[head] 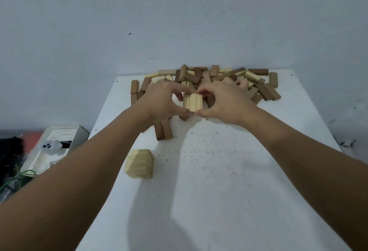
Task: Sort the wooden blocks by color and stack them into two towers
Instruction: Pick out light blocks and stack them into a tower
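Three light wooden blocks [192, 102] lie side by side as one row between my hands. My left hand [162, 100] pinches the row's left side with thumb and fingers, and my right hand [223, 102] pinches its right side. Behind them a loose pile of dark and light blocks [215, 77] stretches along the table's far edge. A short tower of light blocks [140, 164] stands near the table's left side. Two dark blocks [164, 130] lie side by side below my left hand.
The white table [219, 181] ends at a pale wall at the back. Left of the table, lower down, sit a white tray-like box [53, 149] with a small white figure, green cables [18, 179] and dark clutter.
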Demonstrator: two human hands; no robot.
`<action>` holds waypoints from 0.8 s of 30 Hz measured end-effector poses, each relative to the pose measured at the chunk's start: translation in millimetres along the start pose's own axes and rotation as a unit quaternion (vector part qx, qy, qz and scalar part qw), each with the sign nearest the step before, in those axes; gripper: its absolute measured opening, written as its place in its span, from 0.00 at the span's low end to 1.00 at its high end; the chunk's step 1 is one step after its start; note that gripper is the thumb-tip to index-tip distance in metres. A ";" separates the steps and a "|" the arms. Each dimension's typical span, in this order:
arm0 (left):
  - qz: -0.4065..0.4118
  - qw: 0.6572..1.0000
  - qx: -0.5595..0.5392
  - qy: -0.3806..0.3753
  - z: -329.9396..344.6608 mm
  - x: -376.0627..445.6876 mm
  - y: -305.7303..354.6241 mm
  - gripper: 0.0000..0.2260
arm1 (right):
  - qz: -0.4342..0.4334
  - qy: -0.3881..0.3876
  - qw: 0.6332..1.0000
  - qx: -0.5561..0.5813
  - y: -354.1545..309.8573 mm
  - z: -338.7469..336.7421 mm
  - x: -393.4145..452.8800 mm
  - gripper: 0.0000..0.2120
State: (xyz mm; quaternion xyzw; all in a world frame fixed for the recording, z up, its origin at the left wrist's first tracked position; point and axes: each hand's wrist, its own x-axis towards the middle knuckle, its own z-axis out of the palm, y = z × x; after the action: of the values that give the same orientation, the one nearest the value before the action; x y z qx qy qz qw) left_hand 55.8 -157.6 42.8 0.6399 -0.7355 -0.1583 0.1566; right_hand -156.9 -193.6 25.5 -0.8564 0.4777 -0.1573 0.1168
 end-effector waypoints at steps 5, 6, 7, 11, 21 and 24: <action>-0.004 0.999 0.046 -0.026 13.0 -25.4 37.2 0.26 | 0.015 0.020 1.000 0.014 11.1 0.3 -48.3 0.27; 0.000 0.997 0.062 -0.036 15.5 -32.2 45.1 0.26 | 0.019 0.021 0.999 0.023 12.1 0.5 -59.9 0.27; 0.006 0.996 0.077 -0.048 18.6 -39.8 53.1 0.26 | 0.023 0.018 0.999 0.030 11.9 1.0 -72.8 0.27; 0.016 0.990 0.091 -0.105 37.0 -72.4 77.3 0.24 | 0.045 -0.009 0.999 0.028 7.5 5.6 -123.3 0.27; -0.064 0.982 -0.149 -0.094 101.6 -136.3 82.0 0.21 | 0.075 -0.037 0.988 0.134 21.4 44.3 -197.7 0.28; -0.088 0.974 -0.192 -0.078 108.5 -144.0 76.3 0.24 | 0.069 -0.034 0.989 0.126 22.4 46.9 -197.2 0.28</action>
State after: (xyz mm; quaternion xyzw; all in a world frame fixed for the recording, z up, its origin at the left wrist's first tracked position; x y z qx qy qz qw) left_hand -40.2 -1.4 -25.9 0.6456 -0.6424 -0.3591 0.2038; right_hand -253.9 -34.2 -56.8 -0.8045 0.5082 -0.1788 0.2500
